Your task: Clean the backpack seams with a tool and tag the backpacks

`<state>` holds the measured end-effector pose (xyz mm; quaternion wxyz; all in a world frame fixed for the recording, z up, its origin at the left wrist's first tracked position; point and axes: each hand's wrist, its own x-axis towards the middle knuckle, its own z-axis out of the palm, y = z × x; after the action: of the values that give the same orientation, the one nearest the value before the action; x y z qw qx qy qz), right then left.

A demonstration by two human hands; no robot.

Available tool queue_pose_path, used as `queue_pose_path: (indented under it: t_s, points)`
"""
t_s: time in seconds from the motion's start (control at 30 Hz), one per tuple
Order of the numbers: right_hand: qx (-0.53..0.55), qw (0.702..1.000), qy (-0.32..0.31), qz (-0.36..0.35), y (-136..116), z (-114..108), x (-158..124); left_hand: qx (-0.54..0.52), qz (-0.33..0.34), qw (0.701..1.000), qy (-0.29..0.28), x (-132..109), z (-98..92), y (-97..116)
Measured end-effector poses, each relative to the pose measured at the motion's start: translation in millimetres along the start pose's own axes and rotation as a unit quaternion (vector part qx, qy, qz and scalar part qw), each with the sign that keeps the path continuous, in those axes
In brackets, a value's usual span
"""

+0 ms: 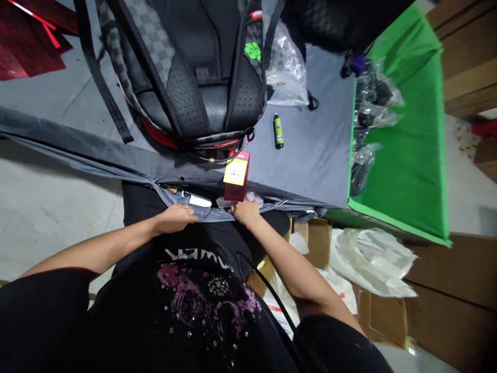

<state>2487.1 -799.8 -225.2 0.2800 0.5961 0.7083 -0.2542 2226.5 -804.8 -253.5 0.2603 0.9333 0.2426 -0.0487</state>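
Observation:
A grey cloth pocket (217,215) hangs open along the front edge of the table. My left hand (176,217) is closed on its rim, beside a white and dark item (198,201) inside. My right hand (246,211) is at the pocket's right part with curled fingers, next to clear plastic; what it grips is hidden. Just above that hand hangs a red tag with a yellow label (236,172), attached to a black and grey checkered backpack (202,103). The backpack lies with its straps up.
A green and black tube (278,132) lies right of the backpack, below a clear plastic bag (287,72). A green fabric bin (404,155) holds several bagged items. Red sheets (31,44) lie far left. Cardboard boxes (454,290) and white bags (373,259) stand lower right.

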Motion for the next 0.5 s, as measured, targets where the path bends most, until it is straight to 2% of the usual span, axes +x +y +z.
queue_pose_path:
  t_s: [0.07,0.13,0.2,0.27,0.37,0.5]
  points:
    - [-0.007,0.999,0.029,-0.020,-21.6,-6.6,20.3,0.002,-0.009,1.000,-0.001,-1.8,-1.3,3.7]
    - [-0.001,0.995,0.037,-0.098,-53.0,-9.2,41.4,0.001,-0.023,1.000,-0.003,-3.2,-2.6,7.8]
    - [0.003,0.984,0.022,-0.177,-83.9,-8.6,61.1,0.008,-0.043,0.999,-0.004,-3.9,-4.4,12.1]
    - [-0.002,0.977,-0.007,-0.213,-103.4,-5.7,76.4,0.019,-0.061,0.998,-0.008,-3.7,-6.8,16.1]
    - [-0.026,0.977,-0.049,-0.207,-103.1,1.9,85.7,0.031,-0.077,0.996,-0.030,-2.3,-9.6,20.9]
    - [-0.071,0.978,-0.089,-0.175,-76.0,12.1,81.3,0.033,-0.102,0.993,-0.043,0.5,-9.2,24.1]
